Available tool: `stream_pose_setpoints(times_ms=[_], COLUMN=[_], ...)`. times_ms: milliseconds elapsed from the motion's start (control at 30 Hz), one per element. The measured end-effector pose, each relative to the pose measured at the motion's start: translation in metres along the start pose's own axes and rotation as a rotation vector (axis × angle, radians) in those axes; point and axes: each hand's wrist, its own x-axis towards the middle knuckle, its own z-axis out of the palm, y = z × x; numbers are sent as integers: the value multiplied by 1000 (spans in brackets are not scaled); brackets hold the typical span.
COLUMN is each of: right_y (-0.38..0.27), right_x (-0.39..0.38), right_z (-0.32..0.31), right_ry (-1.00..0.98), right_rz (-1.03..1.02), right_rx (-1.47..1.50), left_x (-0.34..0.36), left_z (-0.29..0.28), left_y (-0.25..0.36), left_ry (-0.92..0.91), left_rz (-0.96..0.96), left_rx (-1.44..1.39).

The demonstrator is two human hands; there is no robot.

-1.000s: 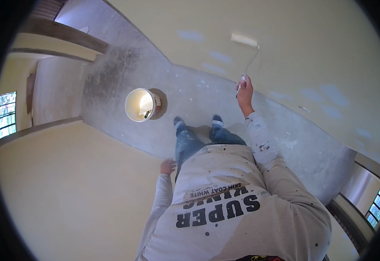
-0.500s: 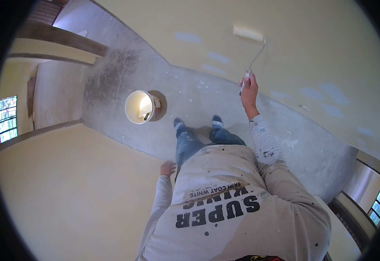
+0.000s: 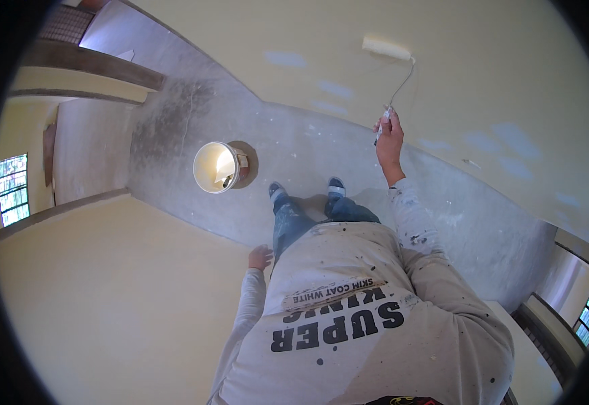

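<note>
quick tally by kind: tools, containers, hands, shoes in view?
Paint roller: 1, held by the right hand
Bucket: 1, on the floor
Hands: 2, the left hand hangs free at the side
Shoes: 2
Total: 6

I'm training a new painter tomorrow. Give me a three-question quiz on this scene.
1. True or false: the right hand holds a roller against the wall.
2. Where is the bucket? A) on the floor, to the person's left B) in the left hand C) on a ladder
3. Fill in: the left hand hangs by the person's side and holds ____.

Key: 1 true; 2 A; 3 nothing
</note>
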Motion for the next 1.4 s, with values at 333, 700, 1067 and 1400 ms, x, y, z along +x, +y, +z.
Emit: stream_pose_setpoints(times_ms=[333, 700, 1067, 1400], right_y=[70, 22, 52, 62], right_x=[-19, -7, -9, -7], right_z=[-27, -21, -31, -44], right_ry=[10, 32, 20, 12], right_rz=[208, 80, 106, 170], right_rx=[-59, 6, -15, -38], left_x=[4, 29, 40, 30], left_z=[-8, -3, -8, 9], left_y=[4, 0, -25, -15], left_ry=[13, 0, -28, 30], left_rz=[71, 7, 187, 49], left_rx=[19, -31, 131, 32])
